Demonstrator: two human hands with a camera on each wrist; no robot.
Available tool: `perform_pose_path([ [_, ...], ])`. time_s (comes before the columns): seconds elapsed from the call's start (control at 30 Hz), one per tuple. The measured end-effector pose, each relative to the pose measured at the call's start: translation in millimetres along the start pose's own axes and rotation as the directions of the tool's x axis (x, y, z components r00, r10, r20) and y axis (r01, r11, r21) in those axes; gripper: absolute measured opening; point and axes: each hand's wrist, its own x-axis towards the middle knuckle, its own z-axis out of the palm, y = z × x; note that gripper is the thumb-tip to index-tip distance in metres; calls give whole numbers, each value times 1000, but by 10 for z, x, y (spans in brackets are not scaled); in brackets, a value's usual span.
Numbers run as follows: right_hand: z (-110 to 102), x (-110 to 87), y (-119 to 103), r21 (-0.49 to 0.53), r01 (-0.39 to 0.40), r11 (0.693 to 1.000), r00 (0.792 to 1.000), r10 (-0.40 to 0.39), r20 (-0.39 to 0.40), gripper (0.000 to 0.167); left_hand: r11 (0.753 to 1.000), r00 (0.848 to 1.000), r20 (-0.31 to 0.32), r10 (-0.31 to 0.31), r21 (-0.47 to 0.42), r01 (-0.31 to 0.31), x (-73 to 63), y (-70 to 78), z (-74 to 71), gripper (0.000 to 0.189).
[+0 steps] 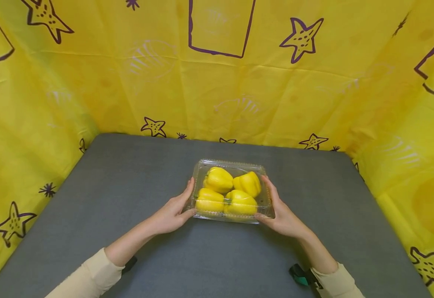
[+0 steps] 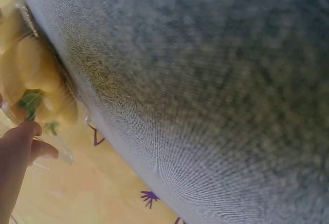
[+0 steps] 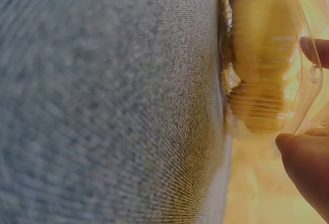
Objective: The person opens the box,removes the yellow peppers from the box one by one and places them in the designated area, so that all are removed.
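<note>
A clear plastic clamshell container (image 1: 263, 207) stands in the middle of the grey table, with several yellow bell peppers (image 1: 218, 180) inside. Its transparent lid lies over the peppers. At the container's left side, my left hand (image 1: 170, 213) grips the edge, thumb near the front corner and fingers further back. My right hand (image 1: 284, 215) holds the opposite side in much the same way. Green stems (image 2: 32, 100) of the peppers show through the plastic in the left wrist view. In the right wrist view, thumb and finger touch the container's rim (image 3: 313, 88); the peppers there are blurred.
The grey table (image 1: 135, 165) reaches back to a yellow cloth (image 1: 217, 95) printed with starfish and fish shapes. That cloth also hangs along the left and right sides. A dark strap with a green patch (image 1: 300, 278) is on the right wrist.
</note>
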Motion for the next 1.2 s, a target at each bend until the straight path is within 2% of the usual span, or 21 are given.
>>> perform_pose_path([
  [0.2,17,-3,3,1,10,1000,1000,-10,-13,106,999,1000,-3,-1,-39,1,-9,-2,9,89],
  [0.27,18,0,-66,-10,0,1000,1000,0,-21,106,999,1000,-4,-9,-46,9,-16,-3,5,89],
  [0.43,16,-16,-54,-84,-7,996,999,3,-53,107,999,999,-9,-46,-25,46,-39,6,-13,90],
  [0.57,10,-31,21,-122,-16,992,997,6,-79,108,999,998,-17,-53,-9,53,-36,-4,-20,95],
  [0.7,-13,-16,-4,-113,-34,993,993,21,-116,109,998,997,-31,-64,-7,64,-26,-18,-34,103],
  [0.87,-79,23,-49,-92,-77,993,988,63,-144,105,994,995,-11,-98,-41,97,-22,-47,-56,106],
  [1.03,-154,80,-56,-83,-69,994,983,54,-175,96,992,993,14,-116,-55,116,-11,-67,-78,105],
  [1.2,-214,170,-57,-45,-32,998,975,22,-221,88,994,993,45,-108,4,108,19,-89,-100,104],
])
